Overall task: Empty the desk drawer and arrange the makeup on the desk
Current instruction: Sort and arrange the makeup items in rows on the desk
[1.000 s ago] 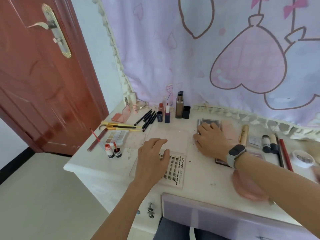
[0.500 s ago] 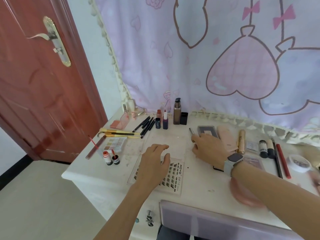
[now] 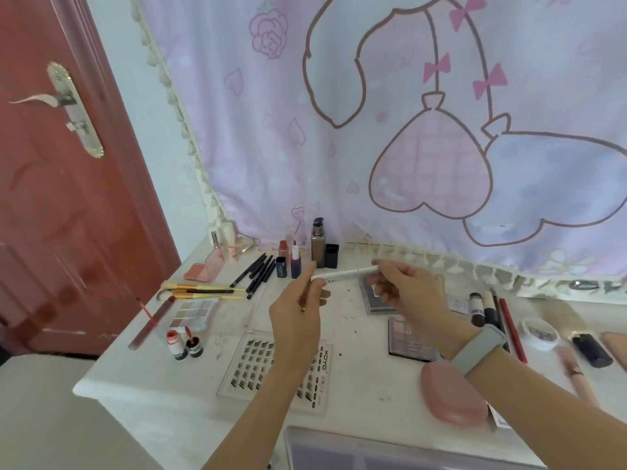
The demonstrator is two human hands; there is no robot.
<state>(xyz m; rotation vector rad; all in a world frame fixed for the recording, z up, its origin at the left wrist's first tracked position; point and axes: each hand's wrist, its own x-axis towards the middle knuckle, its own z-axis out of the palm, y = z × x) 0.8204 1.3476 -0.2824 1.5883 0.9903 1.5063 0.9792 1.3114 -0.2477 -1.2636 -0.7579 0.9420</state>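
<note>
Both hands were raised above the desk [image 3: 356, 378], sharing a thin white pencil [image 3: 344, 275] held nearly level. The left hand [image 3: 298, 317] pinched its left end between curled fingertips; the right hand [image 3: 412, 298], with a grey band [image 3: 478, 349] on the wrist, pinched the right end. The pencil touched nothing else.

Below the left forearm lay a clear lash tray [image 3: 258, 362], flat on the desk. Left of it stood two small pots [image 3: 185, 346], close together, and behind them an eyeshadow palette [image 3: 191, 312]. A lip gloss tube [image 3: 151, 322] lay slanted near the desk's left edge. Gold-handled brushes [image 3: 200, 290] lay side by side behind the palette, and black pencils [image 3: 256, 274] fanned out just beyond them. A blush compact [image 3: 203, 269] sat open near the back left corner.

At the back, a tall pump bottle [image 3: 318, 247] stood upright, with a black cap [image 3: 331, 256] just to its right and two small bottles [image 3: 288, 261] to its left.

Under the right hand lay a grey compact [image 3: 369, 295], partly hidden. A dark palette [image 3: 409, 340] lay near the right wrist, and a pink case [image 3: 453, 393] sat beside the forearm. A red pencil [image 3: 512, 330] lay farther right, beside small tubes [image 3: 483, 307]. A purple drawer [image 3: 373, 449] stood open at the desk's front.
</note>
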